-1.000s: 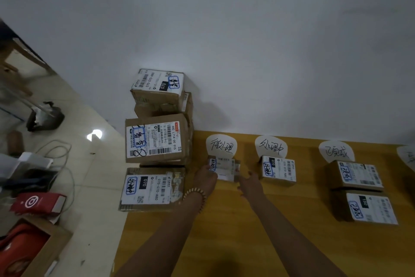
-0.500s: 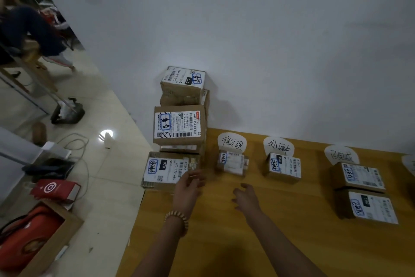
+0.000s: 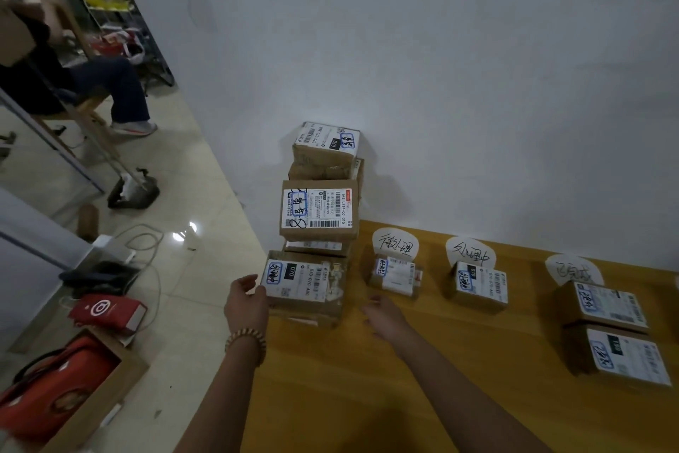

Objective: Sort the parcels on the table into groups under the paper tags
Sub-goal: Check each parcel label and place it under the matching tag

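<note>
Fingers (image 3: 240, 283) of the left hand (image 3: 245, 305) curve half open against the left side of the white-labelled brown cardboard parcel (image 3: 305, 283) at the yellow wooden table's (image 3: 367, 397) left edge, gripping nothing; the right hand (image 3: 385, 313), relaxed and empty, is just right of it.

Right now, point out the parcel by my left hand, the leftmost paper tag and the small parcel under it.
Front parcel (image 3: 294, 281): head view, white label.
Leftmost paper tag (image 3: 395, 246): head view, its middle.
Small parcel (image 3: 397, 274): head view, top label.

A plain white wall (image 3: 441, 66) meets a glossy pale tiled floor (image 3: 205, 202) reflecting a bright spot of light (image 3: 185, 232).
</note>
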